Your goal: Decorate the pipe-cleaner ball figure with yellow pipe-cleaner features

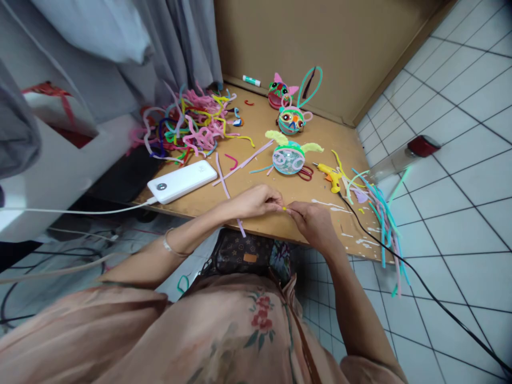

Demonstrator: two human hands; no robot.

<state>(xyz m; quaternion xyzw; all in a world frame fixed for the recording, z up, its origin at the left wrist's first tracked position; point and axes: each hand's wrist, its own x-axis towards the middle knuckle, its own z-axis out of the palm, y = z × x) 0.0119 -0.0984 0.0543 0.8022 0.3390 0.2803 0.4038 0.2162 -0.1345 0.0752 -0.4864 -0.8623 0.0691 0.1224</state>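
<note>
My left hand and my right hand meet fingertip to fingertip over the front edge of the table. Both pinch a tiny yellow piece, perhaps a bit of pipe cleaner; most of it is hidden by the fingers. Beyond them sits a clear ball with a teal band, pink rings and pale yellow ear shapes. Red-handled scissors lie partly behind that ball. A yellow hot glue gun rests to the right of it. Lilac pipe cleaner strips lie left of my hands.
A tangled heap of pipe cleaners fills the back left, near a white power bank with its cable. Two decorated balls, one pink-eared and one teal, stand at the back by a glue stick. More pipe cleaners overhang the right edge.
</note>
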